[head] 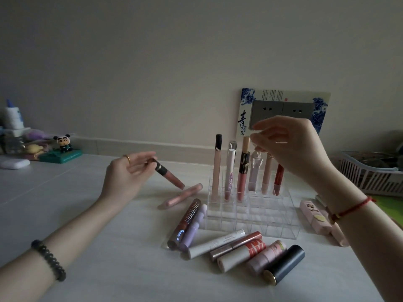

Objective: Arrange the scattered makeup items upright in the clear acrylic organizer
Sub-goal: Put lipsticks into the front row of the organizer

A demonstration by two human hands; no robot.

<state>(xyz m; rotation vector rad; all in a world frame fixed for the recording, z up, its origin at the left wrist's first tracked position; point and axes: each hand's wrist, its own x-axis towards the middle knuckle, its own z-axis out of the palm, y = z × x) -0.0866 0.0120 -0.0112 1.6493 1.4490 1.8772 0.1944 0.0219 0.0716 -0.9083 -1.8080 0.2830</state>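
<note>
Head view, single frame. Organizer [250, 211], clear acrylic, gridded, sits on the pale surface [109, 269] at centre; six tubes stand upright along its back row, front rows unfilled.

Left hand [122, 177], at 9 o'clock from the organizer, pinches the dark cap end of a pink gloss tube [169, 174]; the tube slants, its foot pointing toward 4 o'clock, near a second pink tube [181, 196] lying flat. Right hand [292, 147], at 12 o'clock over the back row, has its fingers curled about the tops of the right-hand tubes; whether it grips one cannot be told.

Loose stock, at 6 to 7 o'clock of the organizer: studded tube, lilac tube, white tube [218, 243], rose-metal tube, white-and-red tube, pink stick, black lipstick [285, 265]. Pink boxes at 3 o'clock.

Step judged in hand: seating the slanted gloss. Advice: bring it vertical before lowering, foot first, into a free cell of the next row; keep the grip high on the cap so fingers clear the neighbours; let the right hand steady the standing tubes.
</note>
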